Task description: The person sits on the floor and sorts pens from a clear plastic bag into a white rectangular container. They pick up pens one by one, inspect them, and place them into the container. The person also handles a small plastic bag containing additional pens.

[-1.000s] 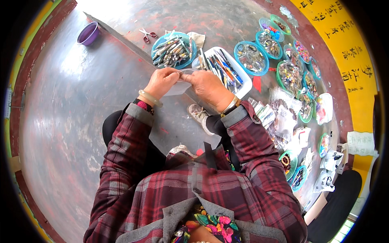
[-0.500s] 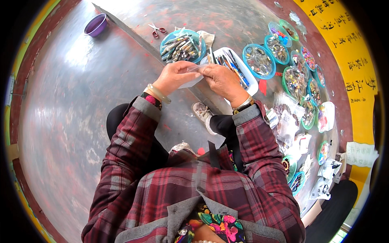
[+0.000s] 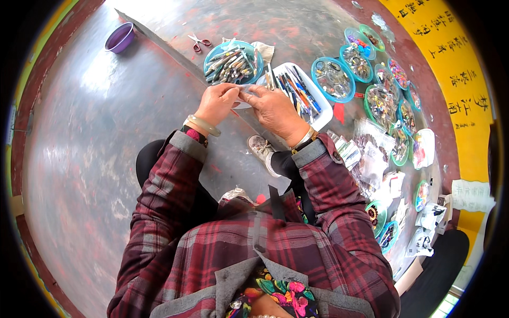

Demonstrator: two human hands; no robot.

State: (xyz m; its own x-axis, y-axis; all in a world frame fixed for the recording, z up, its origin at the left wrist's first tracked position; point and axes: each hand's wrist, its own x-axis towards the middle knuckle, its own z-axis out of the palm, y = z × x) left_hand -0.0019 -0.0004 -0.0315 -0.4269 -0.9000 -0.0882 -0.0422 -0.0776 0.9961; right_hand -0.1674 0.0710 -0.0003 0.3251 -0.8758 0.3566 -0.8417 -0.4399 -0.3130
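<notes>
My left hand [image 3: 213,105] and my right hand [image 3: 278,112] meet in front of me, fingertips pinched close together. Between them is a thin, translucent whitish sheet [image 3: 243,105], perhaps a small plastic bag; the fingers cover most of it. Just beyond the left hand stands a round blue basket [image 3: 260,62] heaped with pens [image 3: 231,64]. A white tray [image 3: 327,115] of blue, black and orange pens [image 3: 301,91] sits beside and partly behind the right hand.
Red-handled scissors [image 3: 198,43] and a purple basin [image 3: 120,38] lie farther off on the grey floor. Several round baskets of small items, including a blue one [image 3: 315,79], line the right side, with plastic bags [image 3: 371,153] nearer. My shoe [image 3: 261,150] is below the hands.
Both hands have shifted slightly left, and the fingers now hide more of the translucent sheet. The whole scene has slid a little left in the view.
</notes>
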